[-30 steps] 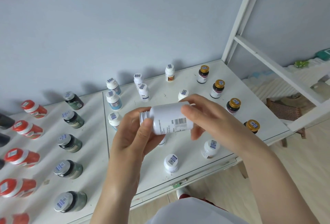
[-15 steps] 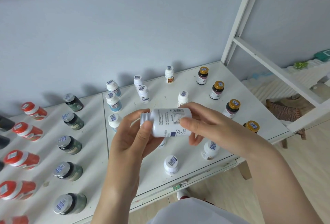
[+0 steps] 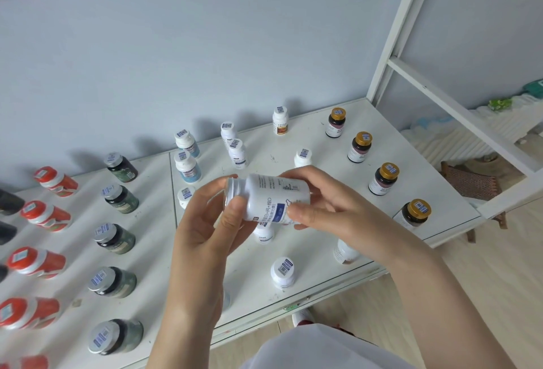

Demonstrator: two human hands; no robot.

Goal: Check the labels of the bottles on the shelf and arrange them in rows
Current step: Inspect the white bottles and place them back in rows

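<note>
Head view: a pale blue wall [image 3: 205, 45] fills the upper half, and below it a white shelf [image 3: 320, 146] runs from the left edge to a slanting white frame post [image 3: 393, 30] on the right. Past the shelf's right edge lies a light wooden floor [image 3: 484, 280], and a white garment [image 3: 317, 351] on the person shows at the bottom. On the shelf's left part stand a column of orange bottles [image 3: 47, 217] and, beside it, a column of dark green bottles [image 3: 117, 239] with silver caps. On the right part a line of gold-capped bottles [image 3: 383, 179] runs toward the front edge, and small white bottles [image 3: 188, 167] stand scattered between these and the green column, one of them alone near the front edge. Each cap carries a barcode sticker. Both hands are raised over the middle of the shelf. The left hand [image 3: 205, 230] has its thumb and fingers curled round the cap end of a white bottle [image 3: 273, 201], and the right hand [image 3: 332, 210] pinches the base end between thumb and fingers. This bottle lies sideways in the air, clear of the shelf, cap to the left, its blue-printed label facing up toward the camera.
</note>
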